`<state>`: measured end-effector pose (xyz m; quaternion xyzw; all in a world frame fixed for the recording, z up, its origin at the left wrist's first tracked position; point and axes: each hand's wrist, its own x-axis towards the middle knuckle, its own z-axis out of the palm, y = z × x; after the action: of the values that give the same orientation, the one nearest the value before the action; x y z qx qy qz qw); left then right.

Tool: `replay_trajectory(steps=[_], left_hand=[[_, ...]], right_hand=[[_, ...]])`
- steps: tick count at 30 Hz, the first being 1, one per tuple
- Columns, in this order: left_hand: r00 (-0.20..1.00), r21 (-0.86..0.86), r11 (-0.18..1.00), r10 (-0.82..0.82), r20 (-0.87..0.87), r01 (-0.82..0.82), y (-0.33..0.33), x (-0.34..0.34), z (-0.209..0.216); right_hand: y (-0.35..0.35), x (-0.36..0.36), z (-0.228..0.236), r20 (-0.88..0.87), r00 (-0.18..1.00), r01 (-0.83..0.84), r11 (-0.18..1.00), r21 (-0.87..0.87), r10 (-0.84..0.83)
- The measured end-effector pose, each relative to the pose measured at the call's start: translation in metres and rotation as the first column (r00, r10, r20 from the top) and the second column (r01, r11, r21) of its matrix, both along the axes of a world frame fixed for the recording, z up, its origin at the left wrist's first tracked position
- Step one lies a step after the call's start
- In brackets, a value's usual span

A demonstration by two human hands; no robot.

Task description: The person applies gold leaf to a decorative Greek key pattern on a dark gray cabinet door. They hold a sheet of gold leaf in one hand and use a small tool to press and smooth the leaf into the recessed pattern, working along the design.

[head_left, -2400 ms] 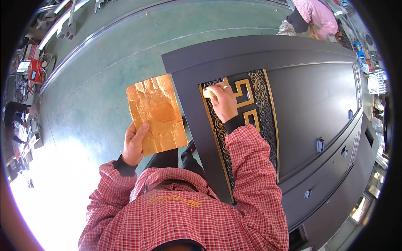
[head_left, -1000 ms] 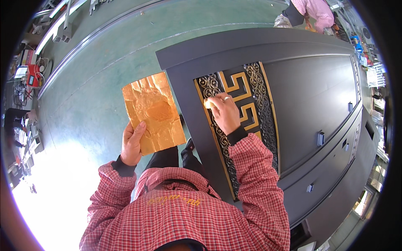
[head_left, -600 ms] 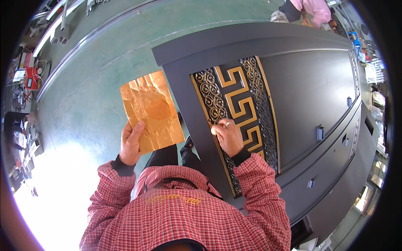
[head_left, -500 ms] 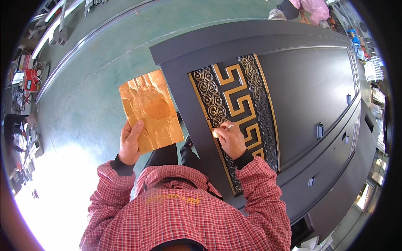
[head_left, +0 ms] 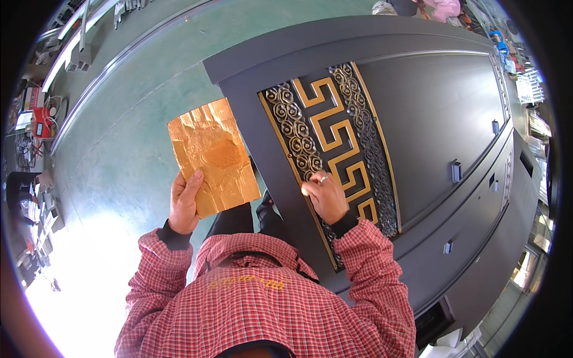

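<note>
Head view: I watch right hand (head_left: 326, 197) pinching small pale wad (head_left: 305, 189), fingers narrow round it, material too covered to tell. Under that grip: carved scroll strip (head_left: 291, 126) on dark panel (head_left: 430, 119); gold key pattern (head_left: 344, 156) just right of knuckles. Left of grip, beyond panel edge, left hand (head_left: 185, 201) holds gold-coated sheet (head_left: 216, 156) by lower-left edge, thumb on top. I judge: wrist straying right could scuff key pattern; slackened left pinch could drop sheet.

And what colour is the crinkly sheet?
The crinkly sheet is shiny orange-gold, clearest in the head view.
</note>
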<state>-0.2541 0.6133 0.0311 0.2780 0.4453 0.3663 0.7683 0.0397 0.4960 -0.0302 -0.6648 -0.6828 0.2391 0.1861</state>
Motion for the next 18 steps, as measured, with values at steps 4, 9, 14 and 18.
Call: replay_trajectory(steps=[4,9,14,18], left_hand=[[1.000,-0.003,1.000,-0.007,0.010,0.007,-0.005,0.001,0.001],[0.999,0.004,0.999,-0.044,0.012,0.044,-0.013,0.006,0.001],[0.999,0.000,0.999,-0.053,0.007,0.053,-0.018,0.006,0.002],[0.999,-0.005,0.999,-0.050,0.010,0.050,-0.024,0.007,0.002]], right_hand=[[-0.005,0.002,0.017,-0.052,0.994,0.095,0.995,0.021,-0.094],[0.033,-0.004,0.006,-0.073,0.989,0.138,0.970,0.202,-0.126],[0.028,-0.007,-0.004,-0.037,0.997,0.071,0.986,0.152,-0.066],[-0.017,-0.002,0.000,0.004,0.999,0.037,0.998,0.043,-0.037]])
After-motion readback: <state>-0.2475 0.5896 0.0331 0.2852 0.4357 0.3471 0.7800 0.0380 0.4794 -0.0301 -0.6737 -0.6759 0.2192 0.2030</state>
